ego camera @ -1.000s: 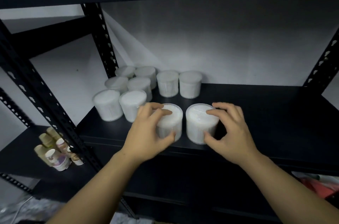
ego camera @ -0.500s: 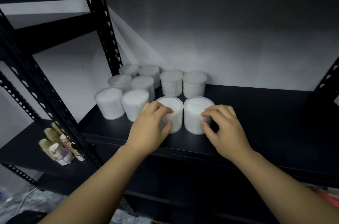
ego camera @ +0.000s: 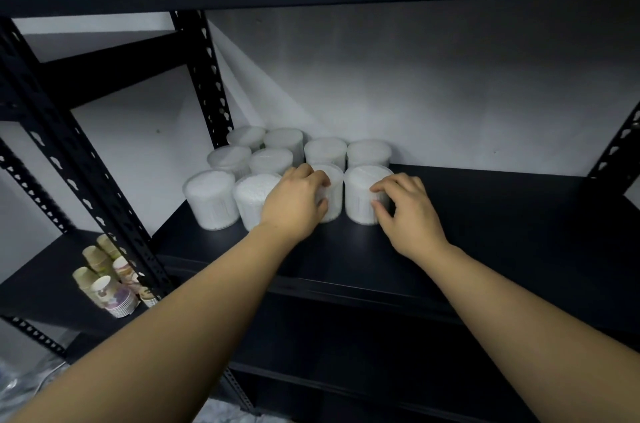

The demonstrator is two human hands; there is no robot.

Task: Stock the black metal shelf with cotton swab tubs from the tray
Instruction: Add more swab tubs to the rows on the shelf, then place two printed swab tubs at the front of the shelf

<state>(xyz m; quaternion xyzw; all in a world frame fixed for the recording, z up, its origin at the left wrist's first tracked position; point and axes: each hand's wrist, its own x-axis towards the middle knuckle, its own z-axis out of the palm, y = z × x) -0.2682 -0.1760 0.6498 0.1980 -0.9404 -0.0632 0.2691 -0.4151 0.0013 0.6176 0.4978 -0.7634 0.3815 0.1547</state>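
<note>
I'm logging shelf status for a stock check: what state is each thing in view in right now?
Left hand: grip closed around a tub.
Right hand: grip closed around a tub.
Left-held tub: upright on the shelf.
Right-held tub: upright on the shelf, lid on.
Other tubs: eight, upright, grouped at left.
Black metal shelf: right part bare.
Paper cups: stacked, lying on their sides on neighbouring shelf.

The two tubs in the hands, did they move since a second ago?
Yes. Both hands pushed their tubs back from the shelf's front edge toward the rest. The left hand keeps hold of the left tub; the right hand keeps hold of the right tub. The other eight tubs and the paper cups stayed put.
</note>
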